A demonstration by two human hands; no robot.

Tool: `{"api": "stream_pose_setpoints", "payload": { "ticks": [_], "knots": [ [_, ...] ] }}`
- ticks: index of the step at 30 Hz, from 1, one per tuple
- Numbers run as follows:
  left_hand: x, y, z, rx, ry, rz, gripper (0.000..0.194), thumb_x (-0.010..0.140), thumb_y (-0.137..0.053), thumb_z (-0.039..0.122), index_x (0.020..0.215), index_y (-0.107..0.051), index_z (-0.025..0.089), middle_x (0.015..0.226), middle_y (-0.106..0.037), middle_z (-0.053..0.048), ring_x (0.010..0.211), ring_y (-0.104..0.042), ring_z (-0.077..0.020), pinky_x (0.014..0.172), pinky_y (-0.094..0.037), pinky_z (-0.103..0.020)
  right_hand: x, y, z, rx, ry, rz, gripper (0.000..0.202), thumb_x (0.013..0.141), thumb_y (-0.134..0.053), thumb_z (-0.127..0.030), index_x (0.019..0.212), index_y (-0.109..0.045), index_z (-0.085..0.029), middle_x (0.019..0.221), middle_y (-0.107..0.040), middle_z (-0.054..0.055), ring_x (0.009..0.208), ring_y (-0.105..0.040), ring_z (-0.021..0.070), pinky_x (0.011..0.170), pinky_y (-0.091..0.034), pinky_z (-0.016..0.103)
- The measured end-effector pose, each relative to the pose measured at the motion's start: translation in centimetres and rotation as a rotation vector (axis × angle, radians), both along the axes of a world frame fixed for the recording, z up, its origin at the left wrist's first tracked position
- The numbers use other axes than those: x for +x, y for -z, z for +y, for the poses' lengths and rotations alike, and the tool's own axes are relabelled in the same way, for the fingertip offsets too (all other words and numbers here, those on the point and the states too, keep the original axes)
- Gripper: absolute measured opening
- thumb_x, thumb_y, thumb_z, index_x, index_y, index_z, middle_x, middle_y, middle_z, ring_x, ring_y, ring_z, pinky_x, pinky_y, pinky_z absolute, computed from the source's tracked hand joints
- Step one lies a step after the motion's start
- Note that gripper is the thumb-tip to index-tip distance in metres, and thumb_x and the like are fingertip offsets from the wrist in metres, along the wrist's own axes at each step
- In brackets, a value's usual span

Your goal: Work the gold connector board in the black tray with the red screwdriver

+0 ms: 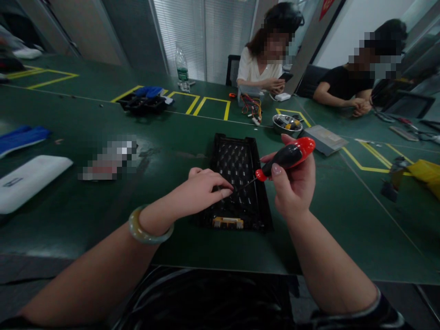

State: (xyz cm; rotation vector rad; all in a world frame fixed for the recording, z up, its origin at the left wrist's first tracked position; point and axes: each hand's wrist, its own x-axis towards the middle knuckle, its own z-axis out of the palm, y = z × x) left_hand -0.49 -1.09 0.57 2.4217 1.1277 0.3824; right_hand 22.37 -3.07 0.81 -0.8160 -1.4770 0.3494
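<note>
The black rectangular housing, with a patterned face and a yellow-orange connector strip at its 6 o'clock end, lay on the dark green worktop. At its 2 o'clock, the right hand's fingers gripped the red-and-black bulbous-handled screwdriver, shaft angled toward 8 o'clock. The left hand entered from 9 o'clock, fingers near the tip; their grip could not be determined. A round metal bowl stood at 1 o'clock.

Case: black, patterned, rimmed, flat on worktop, long axis 12–6, orange board at 6 o'clock end. Screwdriver: red-black, tilted, butt toward 2 o'clock, shaft over case toward 8; tip unclear.
</note>
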Motion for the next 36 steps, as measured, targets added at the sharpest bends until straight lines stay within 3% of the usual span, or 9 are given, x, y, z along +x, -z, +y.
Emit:
{"api": "stream_pose_setpoints", "payload": {
  "ticks": [6,10,15,21,26,33,36],
  "knots": [
    [0.5,0.7,-0.1,0.008,0.046,0.003,0.022,0.093,-0.065,0.050,0.101,-0.078,0.034,0.114,-0.075,0.003,0.115,-0.059,-0.0238,0.095,-0.022,-0.042,-0.6,-0.8,-0.9,0.071,-0.058,0.016,0.047,0.090,-0.064,-0.037,0.135,-0.054,-0.032,0.098,-0.069,0.003,0.078,-0.068,0.0182,0.069,-0.061,0.039],
    [0.9,0.9,-0.2,-0.011,0.051,0.016,0.016,0.093,-0.068,0.044,0.094,-0.078,0.032,0.109,-0.076,0.004,0.112,-0.060,-0.0232,0.095,-0.021,-0.043,-0.6,-1.0,-1.3,0.060,-0.060,0.018,0.048,0.089,-0.064,-0.035,0.136,-0.055,-0.032,0.096,-0.069,0.005,0.078,-0.068,0.0202,0.070,-0.061,0.042],
    [1.4,0.9,-0.7,-0.063,0.091,0.006,0.014,0.091,-0.069,0.043,0.094,-0.077,0.032,0.107,-0.076,0.005,0.113,-0.059,-0.0237,0.095,-0.020,-0.043,-0.6,-1.1,-1.4,0.108,-0.061,0.041,0.045,0.086,-0.068,-0.034,0.130,-0.059,-0.034,0.117,-0.067,0.006,0.076,-0.068,0.0179,0.059,-0.059,0.037],
    [1.5,0.8,-1.0,-0.084,0.141,-0.002,0.014,0.091,-0.069,0.043,0.099,-0.076,0.034,0.109,-0.075,0.006,0.113,-0.059,-0.0224,0.096,-0.021,-0.042,-0.3,-0.9,-1.3,0.072,-0.052,0.026,0.046,0.086,-0.067,-0.034,0.131,-0.057,-0.032,0.132,-0.062,0.005,0.076,-0.067,0.0161,0.070,-0.061,0.041],
    [1.5,0.8,-1.1,-0.087,0.162,0.007,0.014,0.092,-0.068,0.044,0.096,-0.077,0.035,0.113,-0.075,0.007,0.117,-0.058,-0.0234,0.097,-0.021,-0.043,-0.2,-0.7,-1.3,-0.018,-0.065,0.037,0.043,0.086,-0.068,-0.033,0.128,-0.058,-0.030,0.120,-0.066,0.005,0.081,-0.067,0.0181,0.077,-0.061,0.044],
    [1.6,0.7,-1.1,-0.084,0.176,0.021,0.014,0.091,-0.068,0.044,0.098,-0.078,0.036,0.121,-0.072,0.006,0.122,-0.054,-0.0245,0.101,-0.021,-0.043,-0.4,-1.0,-1.2,-0.079,-0.076,0.036,0.040,0.089,-0.065,-0.036,0.127,-0.056,-0.029,0.097,-0.066,0.002,0.078,-0.066,0.0175,0.074,-0.060,0.039],
    [1.6,0.7,-1.0,-0.082,0.185,0.029,0.015,0.090,-0.069,0.044,0.099,-0.078,0.036,0.122,-0.071,0.005,0.122,-0.054,-0.0250,0.102,-0.021,-0.042,-0.5,-0.9,-1.1,-0.069,-0.094,0.057,0.039,0.088,-0.066,-0.035,0.126,-0.057,-0.029,0.098,-0.066,0.003,0.079,-0.067,0.0177,0.072,-0.061,0.038]
  ]
}}
